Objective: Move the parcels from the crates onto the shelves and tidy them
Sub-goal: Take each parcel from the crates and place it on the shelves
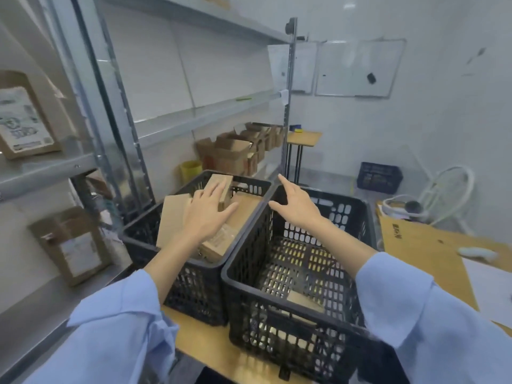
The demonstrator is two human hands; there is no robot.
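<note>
Shelves (41,173) stand at the left. Parcels (173,217) lie jumbled in the left crate (194,286). The left hand (209,210) hovers over them, fingers spread and holding nothing. It should grip the top box (221,181) by its sides. The right hand (296,203), equally open, could steady the rim.

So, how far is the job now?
Done: some parcels stand on the shelves, and the right crate looks almost empty. In hand: the open left hand reaches over the boxes in the left crate; the right hand holds nothing. Left: those boxes, then tidying.
</note>
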